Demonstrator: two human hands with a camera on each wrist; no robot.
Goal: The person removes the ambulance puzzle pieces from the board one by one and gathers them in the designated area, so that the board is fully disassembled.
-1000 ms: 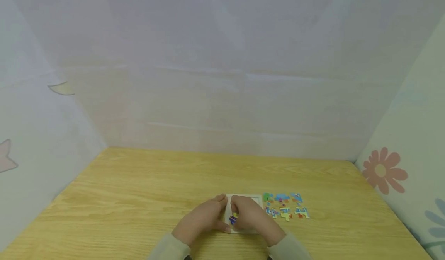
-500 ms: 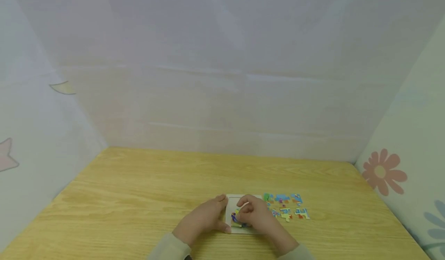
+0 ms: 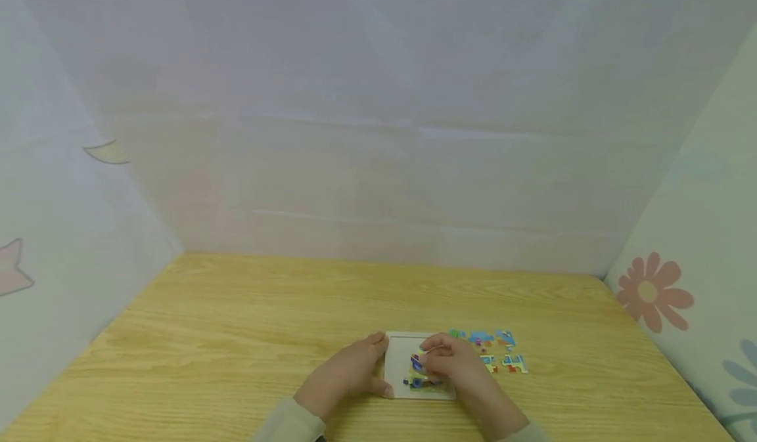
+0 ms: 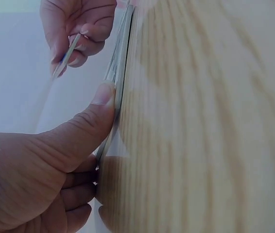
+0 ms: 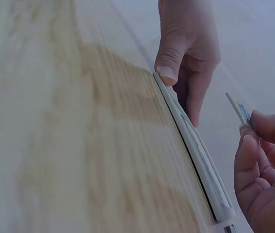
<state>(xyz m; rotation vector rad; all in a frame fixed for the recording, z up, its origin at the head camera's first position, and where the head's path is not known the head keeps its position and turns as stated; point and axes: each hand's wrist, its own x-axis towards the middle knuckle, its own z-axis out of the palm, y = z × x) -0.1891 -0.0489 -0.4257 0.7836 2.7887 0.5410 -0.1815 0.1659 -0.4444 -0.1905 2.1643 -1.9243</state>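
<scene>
A shallow pale jigsaw tray (image 3: 397, 371) lies on the table in the head view. My left hand (image 3: 345, 370) holds its left side, thumb at the near corner and fingers at the far one. In the left wrist view the thumb (image 4: 86, 121) presses on the tray's edge. My right hand (image 3: 458, 363) is above the tray's right part and pinches a jigsaw piece (image 3: 416, 362) between thumb and fingers; the right wrist view shows this piece (image 5: 238, 109) tilted and raised. Joined or adjoining pieces (image 3: 417, 383) with a purple wheel lie in the tray's near right, partly hidden.
Several loose jigsaw pieces (image 3: 505, 338) lie in two rows to the right of the tray, some behind my right hand. The wooden table (image 3: 236, 337) extends on all sides. Pale cloth walls (image 3: 378, 166) enclose its back and sides.
My right hand has moved right across the tray with a piece pinched. The coloured pieces in the tray now lie further right, toward its near right corner. My left hand has stayed in place.
</scene>
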